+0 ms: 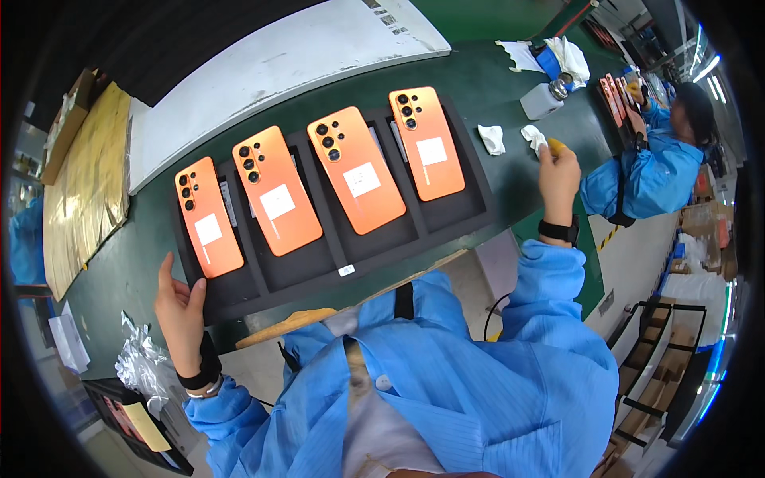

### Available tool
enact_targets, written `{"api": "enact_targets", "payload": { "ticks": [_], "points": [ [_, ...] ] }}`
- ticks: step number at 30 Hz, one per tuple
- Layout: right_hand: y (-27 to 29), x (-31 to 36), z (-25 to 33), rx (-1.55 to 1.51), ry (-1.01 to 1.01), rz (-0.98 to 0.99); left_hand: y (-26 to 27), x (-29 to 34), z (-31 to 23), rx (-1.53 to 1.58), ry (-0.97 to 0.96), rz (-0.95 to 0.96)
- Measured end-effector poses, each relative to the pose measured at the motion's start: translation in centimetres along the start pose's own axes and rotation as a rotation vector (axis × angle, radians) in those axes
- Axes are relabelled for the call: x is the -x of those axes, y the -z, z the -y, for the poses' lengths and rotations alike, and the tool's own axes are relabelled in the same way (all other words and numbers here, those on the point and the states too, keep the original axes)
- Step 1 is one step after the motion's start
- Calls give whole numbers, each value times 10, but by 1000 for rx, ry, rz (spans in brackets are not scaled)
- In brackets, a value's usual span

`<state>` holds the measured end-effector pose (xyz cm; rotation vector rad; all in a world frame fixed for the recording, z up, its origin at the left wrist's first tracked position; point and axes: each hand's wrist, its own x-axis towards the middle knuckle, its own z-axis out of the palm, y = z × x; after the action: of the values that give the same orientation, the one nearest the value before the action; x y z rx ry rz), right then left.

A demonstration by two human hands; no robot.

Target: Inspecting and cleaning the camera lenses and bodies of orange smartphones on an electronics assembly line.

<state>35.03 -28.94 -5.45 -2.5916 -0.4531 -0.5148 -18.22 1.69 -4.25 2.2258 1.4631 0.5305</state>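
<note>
A black compartmented tray (299, 275) lies on the green bench, with several orange phones in it, camera sides up. The leftmost phone (220, 253), second phone (295, 233), third phone (376, 211) and rightmost phone (441, 175) each bear a white square label. My left hand (180, 315) is open at the tray's near left corner, thumb and index finger apart. To the right of the tray, my right hand (561, 175) pinches the edge of a crumpled white tissue (532, 137). Something yellow shows at its fingertips. Another crumpled tissue (492, 140) lies nearer the tray.
A white bottle with a metal top (543, 100) stands beyond the tissues. Behind the tray is a white board (279, 80). Crumpled silver wrapping (146, 362) sits at the left. A co-worker in blue (649, 171) works at the far right beside more orange phones.
</note>
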Motion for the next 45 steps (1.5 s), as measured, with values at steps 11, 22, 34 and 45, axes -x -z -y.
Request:
{"api": "enact_targets", "payload": {
  "ticks": [11,22,34,45],
  "points": [
    [-48,-40,-45,154,373,128,19,-49,11,223,26,94],
    [2,-15,71,-673,331,371,-9,-72,12,167,-129,160],
    [-42,184,344,-561,1275,524,-9,-84,34,114,-213,193],
    [-87,134,395,-515,1125,422,-6,-88,37,83,-272,238]
  ]
}}
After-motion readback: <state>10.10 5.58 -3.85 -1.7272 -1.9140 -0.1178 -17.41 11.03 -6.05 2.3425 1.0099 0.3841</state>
